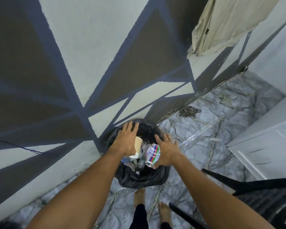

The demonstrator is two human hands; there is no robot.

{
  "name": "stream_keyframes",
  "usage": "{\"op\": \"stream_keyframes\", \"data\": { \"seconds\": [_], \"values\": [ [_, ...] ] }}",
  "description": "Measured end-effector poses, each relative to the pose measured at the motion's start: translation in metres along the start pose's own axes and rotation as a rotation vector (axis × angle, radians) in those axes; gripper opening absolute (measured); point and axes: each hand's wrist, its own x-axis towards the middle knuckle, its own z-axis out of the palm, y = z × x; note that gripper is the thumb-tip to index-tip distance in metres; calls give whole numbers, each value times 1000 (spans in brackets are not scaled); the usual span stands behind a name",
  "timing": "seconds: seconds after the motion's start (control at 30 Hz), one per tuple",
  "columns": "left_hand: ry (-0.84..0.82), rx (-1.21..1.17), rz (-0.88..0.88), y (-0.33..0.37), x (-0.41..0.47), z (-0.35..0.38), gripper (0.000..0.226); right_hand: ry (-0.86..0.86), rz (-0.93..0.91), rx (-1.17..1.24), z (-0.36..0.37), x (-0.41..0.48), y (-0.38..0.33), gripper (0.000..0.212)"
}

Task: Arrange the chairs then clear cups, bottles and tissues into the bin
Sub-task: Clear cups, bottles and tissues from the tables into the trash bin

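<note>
- Bin (139,178) lined with a black bag, standing on the marble floor (213,146) hard against the painted wall (73,63), directly below both outstretched arms
- Left hand (124,141) over the far side of the opening, fingers straight and spread, clamping nothing; paper cup (137,144) just beside the palm, above the rubbish inside
- Right hand (168,150) over the right side of the rim, fingers likewise straight and apart; crushed bottle (153,154) with a red, blue and green label lying against the palm, one end pointing down into the bag; thumb possibly touching that lower end, though hard to tell from this angle; judged as letting go, not holding
- Clear plastic bottles (130,164) already lying inside, below the cup; no tissues made out for certain among them
- Black chair (262,195) at lower right, near the person's bare feet (139,197); too little of it in view to judge whether properly arranged
- Also present: coil of chain (189,111) on the floor by the wall, pale cloth (229,22) hanging at upper right, white door (262,146) on the right
- Judged late in the clearing stage: several bottles binned, cup and crushed bottle on the point of dropping in; anything left elsewhere out of view and not knowable from here
</note>
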Motion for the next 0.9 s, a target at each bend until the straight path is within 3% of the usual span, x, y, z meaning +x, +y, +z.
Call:
{"op": "stream_keyframes", "data": {
  "seconds": [0.2, 0.47, 0.7, 0.9],
  "values": [
    [-9, -17, 60, -4, 20, 1, 114, 9, 122, 80, -9, -3, 6, 105],
    [-28, -5, 215, 54, 13, -18, 106, 149, 186, 214, -16, -45, 27, 86],
    [89, -19, 567, 200, -34, -40, 84, 418, 396, 262, -25, -170, 101, 61],
    [139, -66, 899, 350, -134, -9, 71, 653, 599, 405, 23, -346, 161, 58]
  ]
}}
